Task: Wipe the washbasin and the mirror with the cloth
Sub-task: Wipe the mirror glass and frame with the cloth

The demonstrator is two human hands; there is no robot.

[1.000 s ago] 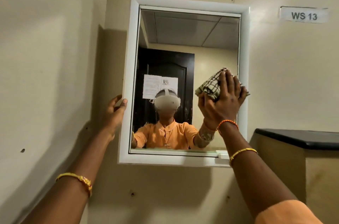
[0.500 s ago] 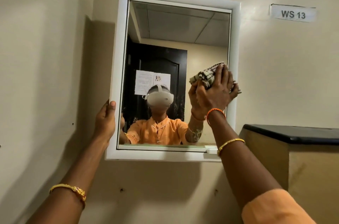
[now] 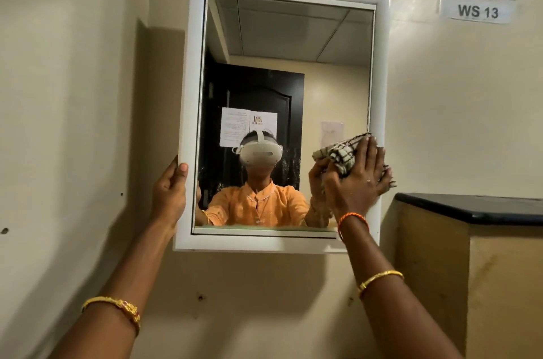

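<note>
While the right hand (image 3: 354, 182) pressed the bunched checked cloth (image 3: 338, 153) flat against the glass, the left hand (image 3: 169, 194) was wrapped around the left edge of the white frame (image 3: 194, 111), thumb on the front face and fingers behind, most likely to brace the mirror (image 3: 288, 64) so it would not shift or swing under the rubbing pressure. The right hand's fingers lay spread over the cloth rather than pinching it, a grip that suited pushing a wide pad across the surface; the cloth sat at the lower right of the glass, close against the right side of the frame, so that corner seemed to be the patch being worked. How much of the glass had been wiped was hard to judge, since no streaks or damp marks showed clearly. The washbasin was out of view, below the picture. A dark counter (image 3: 470, 207) stood to the right, and a "WS 13" label (image 3: 477, 10) was fixed on the wall above it.
</note>
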